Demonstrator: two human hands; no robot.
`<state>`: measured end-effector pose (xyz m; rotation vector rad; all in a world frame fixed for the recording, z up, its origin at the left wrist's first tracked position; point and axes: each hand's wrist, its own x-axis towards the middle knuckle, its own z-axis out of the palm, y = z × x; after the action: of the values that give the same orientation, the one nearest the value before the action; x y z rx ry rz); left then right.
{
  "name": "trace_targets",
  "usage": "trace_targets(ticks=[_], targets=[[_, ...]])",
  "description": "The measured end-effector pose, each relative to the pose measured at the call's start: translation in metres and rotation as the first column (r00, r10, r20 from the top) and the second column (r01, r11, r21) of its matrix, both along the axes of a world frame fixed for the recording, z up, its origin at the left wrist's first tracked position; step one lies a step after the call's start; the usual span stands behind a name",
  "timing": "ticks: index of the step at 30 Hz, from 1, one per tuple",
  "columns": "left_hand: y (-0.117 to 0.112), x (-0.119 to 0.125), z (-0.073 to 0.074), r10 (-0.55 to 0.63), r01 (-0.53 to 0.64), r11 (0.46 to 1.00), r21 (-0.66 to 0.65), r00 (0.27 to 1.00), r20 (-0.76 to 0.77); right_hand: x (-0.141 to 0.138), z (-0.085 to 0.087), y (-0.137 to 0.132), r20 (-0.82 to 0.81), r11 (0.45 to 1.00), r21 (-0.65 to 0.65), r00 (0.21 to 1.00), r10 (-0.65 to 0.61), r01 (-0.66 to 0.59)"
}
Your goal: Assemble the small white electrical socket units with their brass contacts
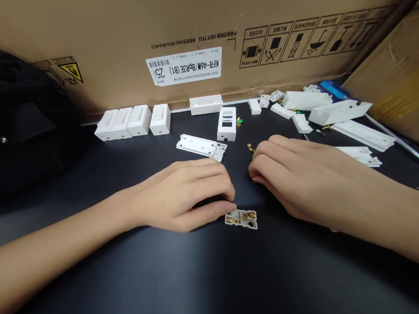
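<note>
The left hand (190, 192) touched a rectangular white plastic base (243, 224); its grip and the curled right hand's (289, 170) were unclear. A bump could unseat shiny brass contacts (252, 215).

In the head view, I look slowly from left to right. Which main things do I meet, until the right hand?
Black fabric, leftmost white box, left hand, small base with brass parts, right hand.
</note>
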<state>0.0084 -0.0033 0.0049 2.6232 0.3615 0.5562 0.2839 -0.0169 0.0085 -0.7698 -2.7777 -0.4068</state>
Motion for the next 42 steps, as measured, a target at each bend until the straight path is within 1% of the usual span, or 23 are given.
trace_targets(ticks=[6,10,12,14,16,18,20,22,25,29,32,34,35,37,39,42], targets=[[0.000,0.000,-0.002,0.027,-0.027,0.999,-0.026,1.000,-0.002,0.000,-0.002,-0.002,0.028,1.000,0.002,0.999,-0.021,0.021],[0.000,0.000,-0.003,0.029,-0.029,0.999,-0.019,1.000,0.008,-0.001,0.000,-0.003,0.003,1.000,-0.011,1.000,-0.018,0.018],[0.000,0.000,-0.003,0.031,-0.031,0.999,-0.025,0.999,0.008,-0.002,0.001,-0.003,-0.038,0.998,-0.061,0.999,-0.032,0.030],[-0.001,0.000,-0.003,0.038,-0.038,0.999,-0.035,0.999,0.007,-0.002,0.002,-0.003,-0.090,0.986,-0.155,0.993,-0.071,0.057],[-0.001,0.000,-0.003,0.048,-0.047,0.998,-0.037,0.999,0.013,-0.003,0.004,-0.003,-0.174,0.961,-0.263,0.976,-0.130,0.082],[-0.001,0.001,-0.003,0.061,-0.060,0.998,-0.028,0.998,0.031,-0.005,0.007,-0.004,-0.282,0.937,-0.337,0.941,-0.190,0.088],[-0.002,0.001,-0.004,0.085,-0.085,0.996,-0.010,0.995,0.059,-0.009,0.012,-0.007,-0.391,0.916,-0.394,0.888,-0.240,0.074],[-0.003,0.003,-0.005,0.112,-0.115,0.993,0.023,0.989,0.101,-0.013,0.016,-0.011,-0.480,0.877,-0.479,0.826,-0.296,0.036],[-0.007,0.006,-0.006,0.141,-0.162,0.982,0.099,0.971,0.193,-0.019,0.021,-0.017,-0.550,0.769,-0.638,0.728,-0.408,-0.051],[-0.010,0.010,-0.008,0.142,-0.205,0.960,0.189,0.943,0.300,-0.024,0.023,-0.021,-0.526,0.603,-0.789,0.640,-0.560,-0.121],[-0.010,0.012,-0.010,0.153,-0.232,0.953,0.197,0.925,0.349,-0.027,0.022,-0.020,-0.494,0.482,-0.855,0.582,-0.646,-0.190],[-0.009,0.012,-0.011,0.144,-0.231,0.951,0.205,0.920,0.365,-0.028,0.021,-0.019,-0.466,0.417,-0.881,0.562,-0.684,-0.223],[-0.009,0.012,-0.011,0.136,-0.225,0.951,0.214,0.920,0.367,-0.028,0.020,-0.019,-0.458,0.398,-0.887,0.557,-0.693,-0.235],[-0.009,0.012,-0.011,0.124,-0.217,0.950,0.225,0.922,0.366,-0.029,0.020,-0.019,-0.455,0.385,-0.889,0.558,-0.694,-0.246],[-0.009,0.012,-0.012,0.126,-0.220,0.948,0.229,0.922,0.366,-0.028,0.019,-0.020,-0.474,0.406,-0.878,0.573,-0.669,-0.252],[-0.009,0.010,-0.012,0.118,-0.212,0.952,0.221,0.919,0.377,-0.025,0.020,-0.021,-0.509,0.462,-0.850,0.626,-0.592,-0.253]])
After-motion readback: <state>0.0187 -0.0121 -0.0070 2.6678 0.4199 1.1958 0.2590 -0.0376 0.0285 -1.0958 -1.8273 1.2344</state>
